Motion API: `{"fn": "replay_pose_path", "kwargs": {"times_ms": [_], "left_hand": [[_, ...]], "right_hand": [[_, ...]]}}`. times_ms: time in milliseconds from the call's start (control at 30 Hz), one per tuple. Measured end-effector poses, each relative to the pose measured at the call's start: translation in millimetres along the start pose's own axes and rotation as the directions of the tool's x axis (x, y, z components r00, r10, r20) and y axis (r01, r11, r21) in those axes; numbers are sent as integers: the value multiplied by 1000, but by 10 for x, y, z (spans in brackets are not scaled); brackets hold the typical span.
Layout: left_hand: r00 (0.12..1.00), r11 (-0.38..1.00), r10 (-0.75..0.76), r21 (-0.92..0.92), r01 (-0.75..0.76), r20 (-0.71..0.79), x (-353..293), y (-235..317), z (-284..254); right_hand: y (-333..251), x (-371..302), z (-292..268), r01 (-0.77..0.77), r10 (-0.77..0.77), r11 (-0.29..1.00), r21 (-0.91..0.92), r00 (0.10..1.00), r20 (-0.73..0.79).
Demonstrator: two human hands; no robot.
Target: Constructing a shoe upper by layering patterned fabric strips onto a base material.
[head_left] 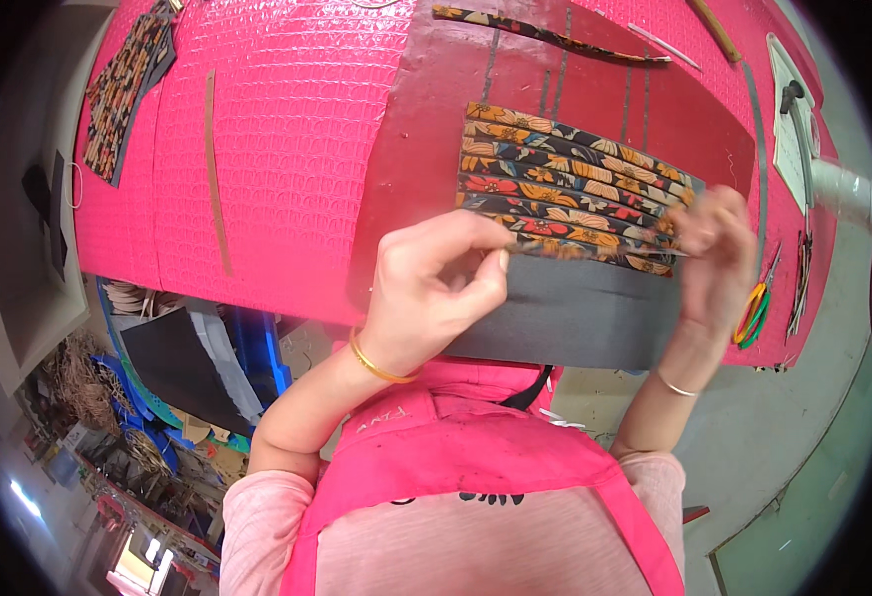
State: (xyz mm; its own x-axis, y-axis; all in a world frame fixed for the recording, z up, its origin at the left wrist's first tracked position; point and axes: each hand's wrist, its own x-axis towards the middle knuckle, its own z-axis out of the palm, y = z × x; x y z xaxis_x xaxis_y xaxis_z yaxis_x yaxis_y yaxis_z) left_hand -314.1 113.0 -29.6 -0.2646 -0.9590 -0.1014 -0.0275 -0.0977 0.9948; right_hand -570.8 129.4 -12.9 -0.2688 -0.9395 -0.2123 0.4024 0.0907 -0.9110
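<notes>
My left hand (439, 270) pinches the left end of a narrow floral fabric strip (560, 250) between thumb and forefinger. The strip stretches to the right, where the curled fingers of my right hand (716, 238) close on its other end; motion blurs those fingers. Under it lies a dark grey sheet (595, 316) whose upper part carries several parallel strips (565, 164) of black fabric with orange, red and cream flowers. The held strip hangs just over the lower edge of these rows. Below the rows, the grey surface is bare.
A dark red mat (416, 149) lies on the pink table cover (277, 129). Another floral strip (545, 35) rests at the far side. Scissors (754, 310) with coloured handles lie right of my right hand. Floral pieces (130, 89) and a tan strip (217, 169) are at left.
</notes>
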Motion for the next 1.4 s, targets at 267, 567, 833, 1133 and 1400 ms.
{"fn": "replay_pose_path", "kwargs": {"times_ms": [267,567,833,1133,1400], "left_hand": [[583,375,632,457,-807,511,-71,-63,-179],[831,393,389,745,-539,397,-411,-260,-375],[846,375,386,775,-508,367,-425,-323,-366],[861,339,347,807,-484,371,-471,-353,-346],[892,267,191,853,-449,410,-445,-222,-280]], "right_hand": [[39,-222,746,427,245,516,-742,757,606],[500,-225,795,58,346,538,-841,894,284],[560,-228,846,125,227,511,-850,935,273],[574,-187,870,140,229,487,-862,932,281],[505,-275,862,336,102,192,-922,928,359]]}}
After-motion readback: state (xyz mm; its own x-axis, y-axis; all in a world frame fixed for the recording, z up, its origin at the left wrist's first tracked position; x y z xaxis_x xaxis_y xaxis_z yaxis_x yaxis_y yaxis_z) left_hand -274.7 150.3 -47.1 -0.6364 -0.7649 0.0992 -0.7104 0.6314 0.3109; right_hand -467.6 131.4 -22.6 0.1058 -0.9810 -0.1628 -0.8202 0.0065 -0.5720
